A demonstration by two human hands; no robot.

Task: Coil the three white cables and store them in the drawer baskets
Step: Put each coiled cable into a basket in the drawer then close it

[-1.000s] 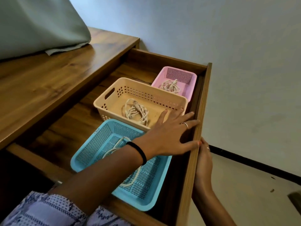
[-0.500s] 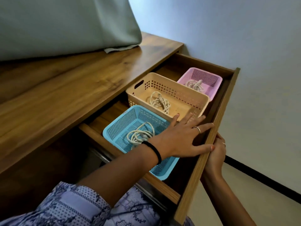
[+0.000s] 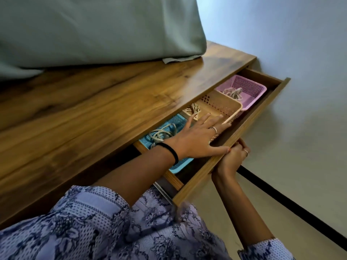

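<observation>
Under the bench (image 3: pixel 112 102), the drawer (image 3: pixel 234 147) runs long; left hand (image 3: pixel 199 139) lies spread flat on it, right hand (image 3: pixel 233 159) grips its front.

Coiled white cables (image 3: pixel 163 133) lie in three baskets (image 3: pixel 249 92) inside the part-open drawer (image 3: pixel 242 136).

Soft daylight fell from the upper right, glazing the brown wooden surface (image 3: pixel 131 102). Wide-angle distortion bent the edges. The patterned blue sleeve (image 3: pixel 93 222) was slightly blurred.

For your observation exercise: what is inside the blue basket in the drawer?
A coiled white cable lies inside the blue basket. The left hand and forearm cover much of the basket, and the desk top hides its far side, so anything else there cannot be seen.
</observation>
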